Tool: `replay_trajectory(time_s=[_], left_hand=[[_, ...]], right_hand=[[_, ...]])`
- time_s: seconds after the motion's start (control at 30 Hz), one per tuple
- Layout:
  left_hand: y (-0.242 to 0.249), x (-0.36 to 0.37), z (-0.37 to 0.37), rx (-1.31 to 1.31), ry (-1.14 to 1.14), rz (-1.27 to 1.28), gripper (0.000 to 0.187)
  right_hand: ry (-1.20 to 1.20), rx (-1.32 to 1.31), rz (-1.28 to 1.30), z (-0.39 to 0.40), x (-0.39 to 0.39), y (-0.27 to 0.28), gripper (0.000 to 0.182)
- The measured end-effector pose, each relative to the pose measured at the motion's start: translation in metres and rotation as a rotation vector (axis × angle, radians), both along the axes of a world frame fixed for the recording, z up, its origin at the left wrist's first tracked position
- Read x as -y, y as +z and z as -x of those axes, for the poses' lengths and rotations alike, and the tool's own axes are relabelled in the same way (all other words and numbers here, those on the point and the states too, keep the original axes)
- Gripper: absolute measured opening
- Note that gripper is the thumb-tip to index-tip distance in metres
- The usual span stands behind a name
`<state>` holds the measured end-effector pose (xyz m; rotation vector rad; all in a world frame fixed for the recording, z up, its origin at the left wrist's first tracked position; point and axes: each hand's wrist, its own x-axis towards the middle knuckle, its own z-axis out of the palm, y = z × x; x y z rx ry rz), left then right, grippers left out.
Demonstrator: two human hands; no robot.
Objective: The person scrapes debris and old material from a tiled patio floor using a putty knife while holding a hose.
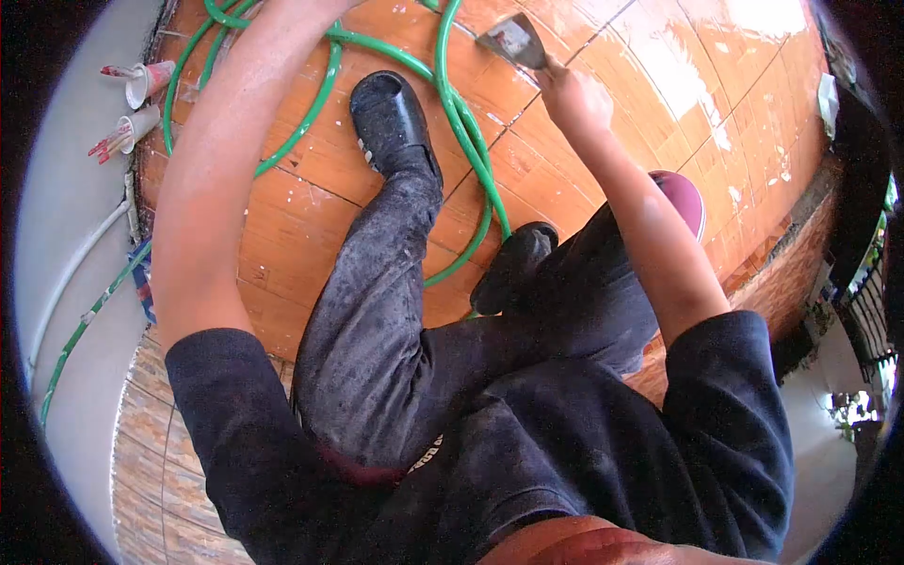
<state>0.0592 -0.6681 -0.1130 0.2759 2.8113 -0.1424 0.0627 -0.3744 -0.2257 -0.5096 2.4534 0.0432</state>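
Observation:
My right hand (576, 102) is closed around the handle of a putty knife (515, 41), reached out low over the orange tiled floor (556, 169). The wide metal blade has whitish residue on it and points up and left in the view, beside the green hose (450, 89). My left arm (212, 179) stretches forward over the hose loops on the left. It runs out of the top edge, so my left hand is outside the picture. One foot in a black clog (388, 118) rests on the tiles between my arms.
Two cups, one upper (149, 83) and one lower (141, 127), with red-stained brushes lie by the white wall (71, 179). Pale flecks and shiny patches mark the tiles. A maroon rounded thing (680, 200) shows behind my right forearm. A step edge (800, 221) runs along the right.

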Motion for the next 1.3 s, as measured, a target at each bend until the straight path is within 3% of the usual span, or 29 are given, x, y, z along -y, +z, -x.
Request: replay_trajectory(time_s=[0.13,0.27,0.3,0.33,0.4,0.5,0.53,0.6,0.7,0.8,0.83,0.93,1.0,1.03,1.07,1.1,1.17,1.3], left_hand=[[-0.009,0.001,0.0,-0.065,-0.015,-0.052,0.009],[-0.004,0.002,0.0,-0.062,0.023,-0.072,0.01],[-0.002,0.004,0.002,-0.067,0.016,-0.052,0.011],[-0.001,0.005,0.004,-0.077,0.014,-0.053,0.011],[-0.004,0.005,0.009,-0.085,0.048,-0.103,0.012],[0.001,0.007,0.011,-0.107,0.007,-0.115,0.014],[-0.001,0.008,0.01,-0.11,0.012,-0.118,0.014],[-0.005,0.013,0.009,-0.119,0.037,-0.132,0.015],[-0.007,0.012,0.008,-0.077,0.018,-0.131,0.014],[-0.008,0.008,0.009,-0.053,0.014,-0.11,0.012],[-0.006,0.005,0.009,-0.058,0.011,-0.11,0.012],[0.005,0.0,0.008,-0.041,0.003,-0.074,0.01],[0.013,-0.003,0.009,0.094,0.058,-0.093,0.01],[0.014,-0.006,0.008,0.095,0.059,-0.092,0.01],[0.013,-0.008,0.006,0.098,0.016,-0.073,0.01],[0.012,-0.011,0.005,0.102,-0.03,-0.053,0.011],[-0.004,-0.017,-0.002,0.031,-0.066,-0.03,0.012],[-0.028,-0.027,-0.011,-0.208,-0.092,-0.136,0.016]], right_hand=[[-0.115,-0.018,0.117,0.027,0.027,-0.005,0.038],[-0.28,0.113,0.059,0.044,0.022,-0.04,0.044],[-0.24,0.111,0.062,0.03,0.018,-0.001,0.047],[-0.297,0.176,-0.04,0.022,0.006,-0.001,0.046],[-0.258,0.115,0.035,0.013,-0.008,-0.006,0.046],[-0.307,0.121,0.14,0.064,0.035,-0.021,0.05],[-0.179,0.031,0.114,0.088,0.047,-0.048,0.051],[-0.274,0.055,0.087,0.108,0.051,-0.091,0.05],[-0.245,0.086,0.043,0.06,0.02,-0.031,0.049],[-0.266,0.08,0.051,0.043,-0.005,-0.031,0.048],[-0.275,-0.018,0.19,0.047,0.004,-0.03,0.048],[-0.315,0.041,0.206,0.117,0.031,-0.115,0.047],[-0.298,0.03,0.203,0.107,0.018,-0.13,0.044],[-0.284,0.035,0.182,0.097,0.008,-0.128,0.042],[-0.283,0.099,0.118,0.059,0.007,-0.024,0.041],[-0.202,0.06,0.065,0.032,-0.02,-0.035,0.043],[-0.3,0.153,0.044,-0.016,-0.052,-0.001,0.041],[-0.39,0.107,0.028,-0.007,-0.052,-0.006,0.04]])
